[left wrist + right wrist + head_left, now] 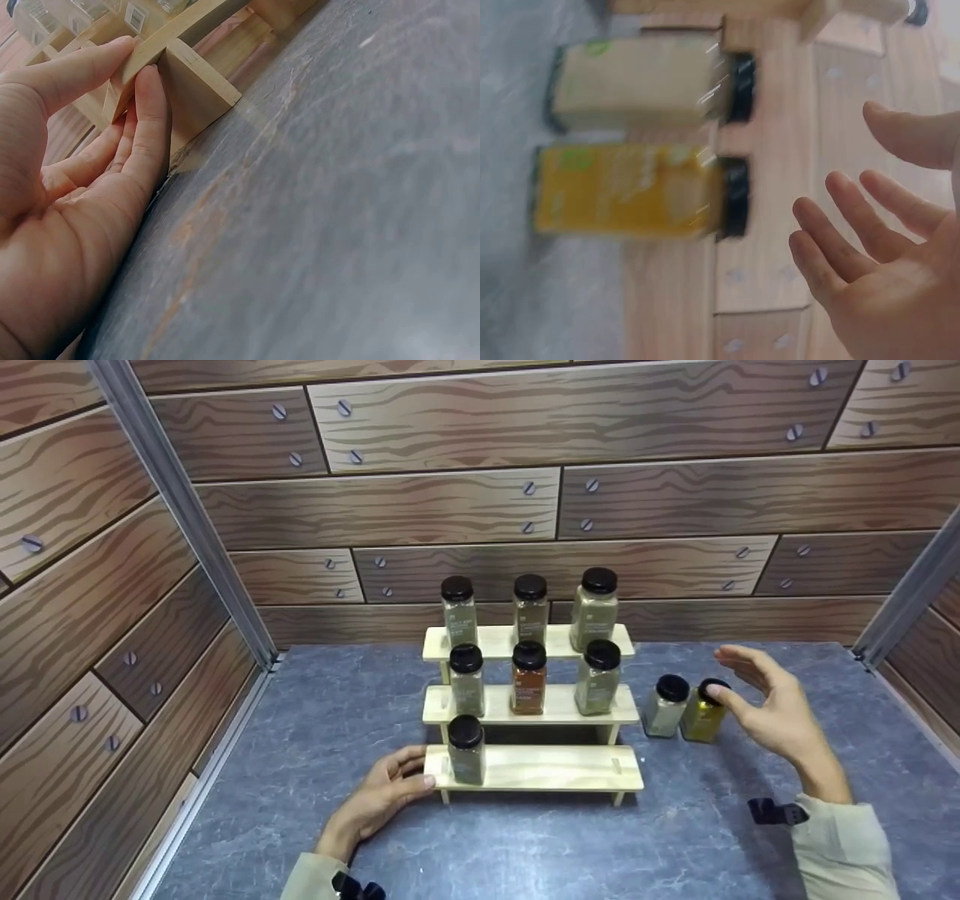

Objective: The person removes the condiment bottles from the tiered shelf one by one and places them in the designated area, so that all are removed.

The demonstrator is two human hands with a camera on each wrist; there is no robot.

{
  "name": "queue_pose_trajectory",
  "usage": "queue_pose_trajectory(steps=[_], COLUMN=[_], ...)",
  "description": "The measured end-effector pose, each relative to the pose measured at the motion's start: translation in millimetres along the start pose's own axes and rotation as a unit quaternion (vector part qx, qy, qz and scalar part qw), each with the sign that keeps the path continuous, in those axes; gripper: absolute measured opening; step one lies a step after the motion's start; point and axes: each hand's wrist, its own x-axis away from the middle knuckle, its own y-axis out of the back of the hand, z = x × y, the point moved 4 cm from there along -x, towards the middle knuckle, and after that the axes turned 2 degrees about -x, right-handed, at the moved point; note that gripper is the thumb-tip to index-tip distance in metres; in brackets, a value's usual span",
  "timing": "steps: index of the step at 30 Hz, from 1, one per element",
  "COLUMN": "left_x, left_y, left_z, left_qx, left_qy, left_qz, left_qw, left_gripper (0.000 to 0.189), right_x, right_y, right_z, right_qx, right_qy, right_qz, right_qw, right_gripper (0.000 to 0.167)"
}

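A three-tier wooden spice rack (555, 769) stands on the table. My left hand (382, 791) pinches the left end of its lowest shelf, thumb on top and fingers beneath, as the left wrist view shows. One spice jar (467, 754) with a black lid stands at the left of that shelf. To the right of the rack, a pale spice jar (666, 709) and a yellow spice jar (703, 712) stand upright side by side. My right hand (776, 712) is by the yellow jar's lid, fingers spread and apart from the jar in the right wrist view.
The middle shelf carries three jars, among them a red-brown spice jar (529, 679) in the centre. Three more, including a tall pale jar (596, 611), stand on the top shelf. Wood-patterned walls (450, 502) and metal corner posts (187, 517) bound the grey table (315, 705).
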Motion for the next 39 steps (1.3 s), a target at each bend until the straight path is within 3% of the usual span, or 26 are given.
queue_pose_trajectory(steps=[6,11,16,26,39], left_x=[0.6,1.3,2.3,1.2,1.2], left_y=[0.5,1.2,1.3,-0.1,0.9], left_z=[0.5,2.5,2.9,-0.4,2.0], left_qx=[0.003,0.001,0.0,-0.001,-0.004], left_qy=[-0.001,-0.006,-0.008,-0.002,-0.007], left_qz=[-0.004,0.006,0.009,0.002,0.001], left_qw=[1.0,1.0,0.9999,1.0,1.0], left_gripper=[0.07,0.068,0.068,0.072,0.071], right_x=[-3.6,-1.3,-1.4,-5.5,-8.2], right_y=[-7.5,-18.3,-36.3,-67.1,-124.2], right_z=[43.0,68.5,88.1,120.7,153.3], right_qx=[-0.009,-0.088,-0.144,-0.102,-0.056], right_qy=[0.035,0.063,0.097,0.142,0.175], right_qz=[-0.012,-0.016,0.02,0.113,0.184], right_qw=[0.9993,0.9941,0.9847,0.9781,0.9656], right_gripper=[0.061,0.065,0.067,0.066,0.062])
